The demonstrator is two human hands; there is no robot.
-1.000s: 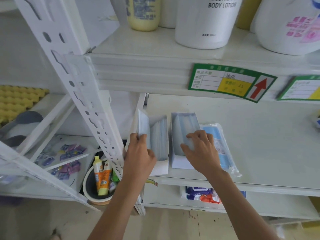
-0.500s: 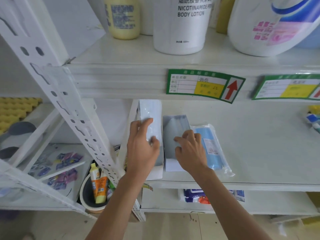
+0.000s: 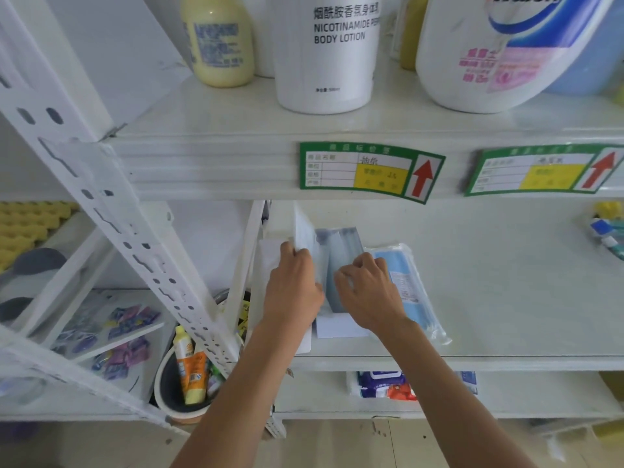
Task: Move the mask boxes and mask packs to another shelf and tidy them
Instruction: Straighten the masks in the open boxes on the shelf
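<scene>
Two white mask boxes lie side by side at the left end of the middle shelf (image 3: 506, 292). My left hand (image 3: 292, 292) grips the left mask box (image 3: 302, 231), whose lid flap stands tilted up. My right hand (image 3: 369, 292) rests with curled fingers on the open right mask box (image 3: 341, 244), where grey-blue masks show. A clear pack of blue masks (image 3: 405, 285) lies flat against that box's right side, partly under my right wrist.
Lotion and wash bottles (image 3: 326, 52) stand on the shelf above, with green price tags (image 3: 368, 172) on its edge. Toothbrushes (image 3: 607, 231) lie at the far right. A perforated white upright (image 3: 135, 238) crosses on the left. A wipes pack (image 3: 381, 385) sits on the lower shelf.
My left hand has swung the left box's lid from open toward the box and then up on edge. My right hand slid back along the right box, and the view shifted upward.
</scene>
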